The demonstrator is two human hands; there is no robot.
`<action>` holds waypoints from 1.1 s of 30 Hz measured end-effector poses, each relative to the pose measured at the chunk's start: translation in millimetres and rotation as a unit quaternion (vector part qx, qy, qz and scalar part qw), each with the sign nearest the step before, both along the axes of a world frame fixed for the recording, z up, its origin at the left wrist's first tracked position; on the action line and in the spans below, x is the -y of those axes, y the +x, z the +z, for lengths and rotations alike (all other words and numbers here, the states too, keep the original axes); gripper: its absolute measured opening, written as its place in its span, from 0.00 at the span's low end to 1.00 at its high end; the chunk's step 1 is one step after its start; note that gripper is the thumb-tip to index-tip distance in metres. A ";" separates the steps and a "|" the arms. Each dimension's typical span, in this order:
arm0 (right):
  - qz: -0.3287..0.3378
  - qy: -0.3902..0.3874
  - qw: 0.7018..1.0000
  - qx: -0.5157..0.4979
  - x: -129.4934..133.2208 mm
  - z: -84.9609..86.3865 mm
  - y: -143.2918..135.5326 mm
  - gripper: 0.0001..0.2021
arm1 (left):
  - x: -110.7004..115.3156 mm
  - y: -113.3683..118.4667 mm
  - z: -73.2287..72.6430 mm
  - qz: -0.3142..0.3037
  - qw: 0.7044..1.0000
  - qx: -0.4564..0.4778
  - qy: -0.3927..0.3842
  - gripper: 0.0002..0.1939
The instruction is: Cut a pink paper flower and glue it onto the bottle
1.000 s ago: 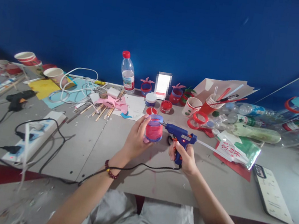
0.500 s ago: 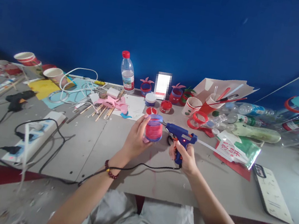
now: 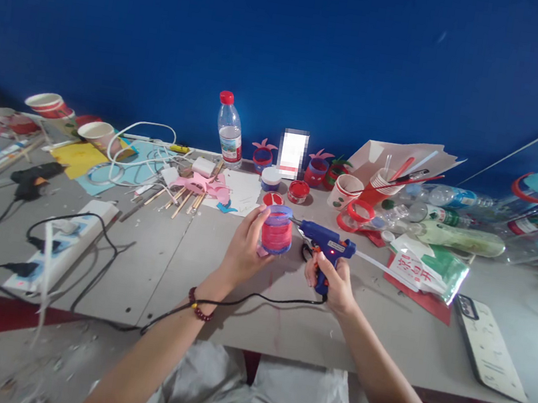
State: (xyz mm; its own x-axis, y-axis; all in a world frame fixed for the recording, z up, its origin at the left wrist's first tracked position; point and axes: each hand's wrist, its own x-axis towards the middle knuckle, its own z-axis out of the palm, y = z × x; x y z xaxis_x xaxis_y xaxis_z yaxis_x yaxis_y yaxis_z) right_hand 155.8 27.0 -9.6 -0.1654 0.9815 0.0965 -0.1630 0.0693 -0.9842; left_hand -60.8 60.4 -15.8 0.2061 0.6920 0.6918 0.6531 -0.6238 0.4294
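In my left hand (image 3: pixel 246 248) I grip a small red-painted cup (image 3: pixel 276 236) with a blue-purple rim and base, held above the table. My fingers wrap its left side. My right hand (image 3: pixel 335 282) is closed round the handle of a blue hot glue gun (image 3: pixel 326 240), with fingers at its orange trigger. The gun's metal nozzle points left at the cup's upper rim; whether it touches I cannot tell. A clear glue stick (image 3: pixel 374 263) sticks out of the gun's back. The gun's black cord runs left across my left wrist.
Behind stand a water bottle (image 3: pixel 231 132), paint jars (image 3: pixel 298 192), paper cups (image 3: pixel 345 191) and painted cups with leaf tops. A power strip (image 3: pixel 64 248) and a black glue gun (image 3: pixel 34 180) lie left. A phone (image 3: pixel 493 346), plastic bottles and a packet (image 3: pixel 428 269) are right.
The cup in my left hand has tilted very slightly. Both hands and the glue gun are almost where they were.
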 end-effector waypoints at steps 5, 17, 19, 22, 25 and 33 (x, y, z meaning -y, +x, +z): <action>-0.004 0.000 1.000 0.004 -0.1 1.2 -0.6 0.25 | 0.1 -0.6 -0.9 0.001 1.000 -0.003 -0.006 0.44; -0.003 -0.008 1.000 0.019 0.8 2.4 -1.0 0.26 | 0.1 -0.6 -0.5 -0.002 1.000 0.002 0.002 0.44; 0.000 -0.006 1.000 0.021 1.0 3.9 -1.4 0.27 | 0.2 -0.3 -0.7 -0.001 1.000 0.003 0.000 0.44; -0.003 -0.005 1.000 0.024 1.5 4.9 -1.9 0.27 | 0.6 0.0 0.2 0.000 1.000 0.000 -0.007 0.45; -0.009 -0.010 0.999 0.029 1.8 4.2 -1.8 0.26 | 0.6 0.1 1.0 0.000 1.000 -0.004 -0.013 0.45; 0.010 -0.004 1.000 0.029 2.2 5.6 -1.8 0.27 | 1.1 0.5 1.4 0.001 1.000 0.001 -0.014 0.44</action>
State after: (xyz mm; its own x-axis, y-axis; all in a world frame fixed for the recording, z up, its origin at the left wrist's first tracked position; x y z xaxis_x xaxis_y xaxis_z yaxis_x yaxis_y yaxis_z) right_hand 154.0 24.8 -4.0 -0.1906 0.9785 0.0789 -0.1078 0.0591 -0.9924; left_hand -60.3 59.3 -14.4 0.2033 0.7113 0.6728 0.6540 -0.6100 0.4473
